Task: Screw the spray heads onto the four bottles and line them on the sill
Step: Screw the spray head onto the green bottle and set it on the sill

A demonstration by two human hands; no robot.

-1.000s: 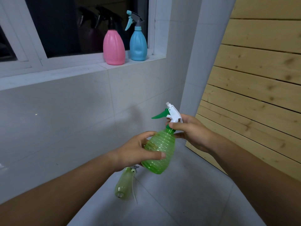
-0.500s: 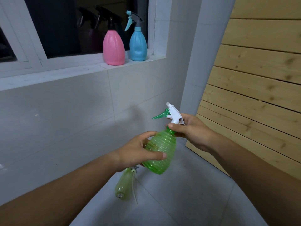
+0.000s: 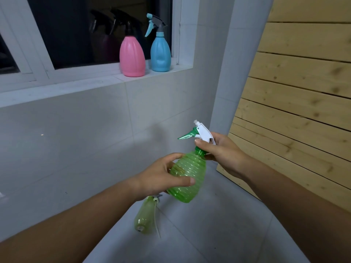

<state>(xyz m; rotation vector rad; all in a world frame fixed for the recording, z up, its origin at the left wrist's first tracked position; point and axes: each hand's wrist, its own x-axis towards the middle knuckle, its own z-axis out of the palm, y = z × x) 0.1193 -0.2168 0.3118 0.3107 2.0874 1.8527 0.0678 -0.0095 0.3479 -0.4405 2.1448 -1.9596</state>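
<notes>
- I am flagging cross-threading as the main risk: the white spray head with green trigger (image 3: 202,130) and the translucent green ribbed plastic bottle (image 3: 187,177) are being held tilted in mid-air, so an off-axis twist could jam the collar.
- I am noting a drop risk above the pale green bottle (image 3: 145,215) lying on the grey tiles.
- The left hand (image 3: 161,179) is wrapping thumb and fingers round the bottle's body.
- The right hand (image 3: 222,150) is curling closed, pinching the collar beneath the head.
</notes>
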